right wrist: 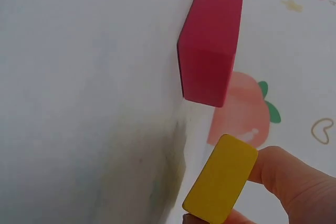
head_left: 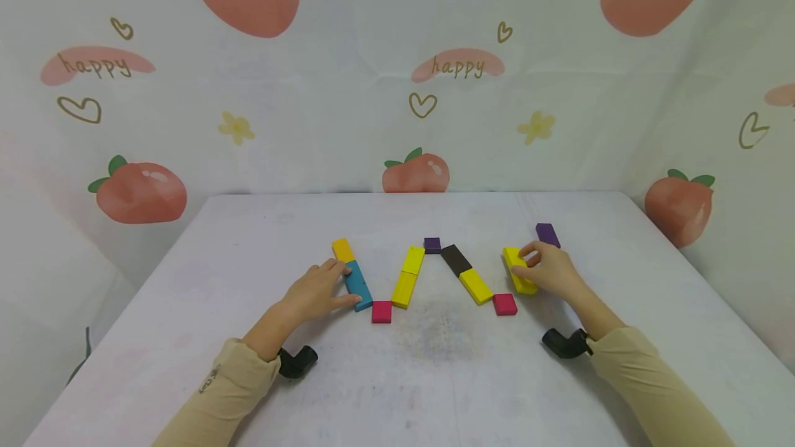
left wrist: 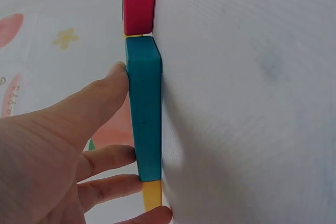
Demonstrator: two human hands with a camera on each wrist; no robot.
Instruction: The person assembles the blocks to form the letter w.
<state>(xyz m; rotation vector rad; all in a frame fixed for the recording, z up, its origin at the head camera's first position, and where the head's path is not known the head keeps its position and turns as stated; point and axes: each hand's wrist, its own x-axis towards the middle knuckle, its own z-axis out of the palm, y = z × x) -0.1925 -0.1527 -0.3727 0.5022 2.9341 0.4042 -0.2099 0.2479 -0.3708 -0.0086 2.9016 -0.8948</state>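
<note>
My left hand [head_left: 313, 290] lies against a blue block [head_left: 357, 285], its fingertips near the far end and its thumb near the close end, fingers loosely extended. An orange-yellow block [head_left: 343, 250] adjoins the blue one at the far end. Just past the blue block's near end sits a red block [head_left: 381, 312]. My right hand [head_left: 549, 270] pinches a yellow block [head_left: 524, 282] between thumb and fingers; in the right wrist view the yellow block's end face [right wrist: 220, 179] appears tilted, apart from a second red block [right wrist: 210, 45]. A purple block [head_left: 548, 234] lies just beyond the right hand.
Between the hands, several blocks form a zigzag line: two yellow ones [head_left: 408, 277], a small purple one [head_left: 432, 245], a black one [head_left: 456, 260] and another yellow one [head_left: 476, 286]. All lie on a white-covered table [head_left: 447, 392]; a printed curtain [head_left: 348, 109] hangs behind.
</note>
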